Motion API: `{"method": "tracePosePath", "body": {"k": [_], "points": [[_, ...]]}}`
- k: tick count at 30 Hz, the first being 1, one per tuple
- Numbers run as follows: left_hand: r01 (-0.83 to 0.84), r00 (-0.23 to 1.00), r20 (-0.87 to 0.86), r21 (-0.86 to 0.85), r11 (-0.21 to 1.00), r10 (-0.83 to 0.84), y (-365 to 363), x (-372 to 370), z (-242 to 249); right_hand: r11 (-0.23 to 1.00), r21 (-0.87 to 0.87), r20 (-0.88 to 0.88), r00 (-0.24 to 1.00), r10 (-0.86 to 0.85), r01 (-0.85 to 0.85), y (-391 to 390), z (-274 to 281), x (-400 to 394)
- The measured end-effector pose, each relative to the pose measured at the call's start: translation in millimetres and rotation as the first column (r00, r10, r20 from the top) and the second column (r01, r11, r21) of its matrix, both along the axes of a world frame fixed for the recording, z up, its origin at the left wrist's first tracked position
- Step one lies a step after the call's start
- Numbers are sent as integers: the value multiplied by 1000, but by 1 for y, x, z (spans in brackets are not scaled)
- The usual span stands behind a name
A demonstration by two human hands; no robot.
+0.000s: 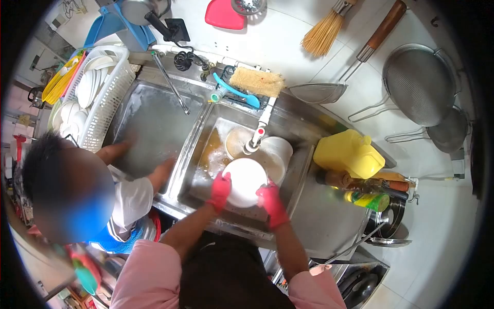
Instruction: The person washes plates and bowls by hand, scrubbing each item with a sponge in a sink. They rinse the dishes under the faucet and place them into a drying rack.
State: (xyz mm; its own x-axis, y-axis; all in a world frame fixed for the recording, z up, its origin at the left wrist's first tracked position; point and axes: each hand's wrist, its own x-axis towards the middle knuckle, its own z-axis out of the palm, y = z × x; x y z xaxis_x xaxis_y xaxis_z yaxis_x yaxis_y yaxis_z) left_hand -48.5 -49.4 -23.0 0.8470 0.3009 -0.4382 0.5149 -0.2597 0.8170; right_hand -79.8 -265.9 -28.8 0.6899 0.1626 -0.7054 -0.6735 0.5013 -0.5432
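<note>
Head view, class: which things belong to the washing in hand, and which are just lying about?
In use:
left hand
right hand
white plate held by both
sink
tap
bowls behind the plate

Lying about:
yellow jug
strainers
broom
dish rack

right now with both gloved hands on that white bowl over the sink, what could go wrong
1. The left hand and right hand grip the white bowl only at its rim, in wet-looking gloves; it could slip.
2. If dropped, it may strike the bowls stacked below in the sink.
3. The faucet hangs just above the bowl and could get knocked.
</note>
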Motion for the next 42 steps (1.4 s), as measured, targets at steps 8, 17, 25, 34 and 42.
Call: {"method": "tracePosePath", "body": {"k": [8, 17, 25, 34, 42], "points": [[271, 962, -29, 65, 960, -270, -20, -31, -26, 875, 327, -110, 934, -340, 357, 35, 19, 29], [-50, 935, -347, -329, 943, -72, -2, -32, -36, 700, -708, 388, 878, 281, 89, 82, 28, -17], [333, 943, 55, -154, 930, -328, -20, -40, 8, 583, -805, 334, 894, 299, 106, 88, -17, -2], [-277, 961, 110, 303, 912, 255, 63, -10, -35, 862, 446, -2, 964, -267, 240, 102, 20, -8], [-569, 796, -464, -794, 217, 389, 160, 104, 41, 920, 270, -69, 959, -276, 284, 64, 12, -4]]}}
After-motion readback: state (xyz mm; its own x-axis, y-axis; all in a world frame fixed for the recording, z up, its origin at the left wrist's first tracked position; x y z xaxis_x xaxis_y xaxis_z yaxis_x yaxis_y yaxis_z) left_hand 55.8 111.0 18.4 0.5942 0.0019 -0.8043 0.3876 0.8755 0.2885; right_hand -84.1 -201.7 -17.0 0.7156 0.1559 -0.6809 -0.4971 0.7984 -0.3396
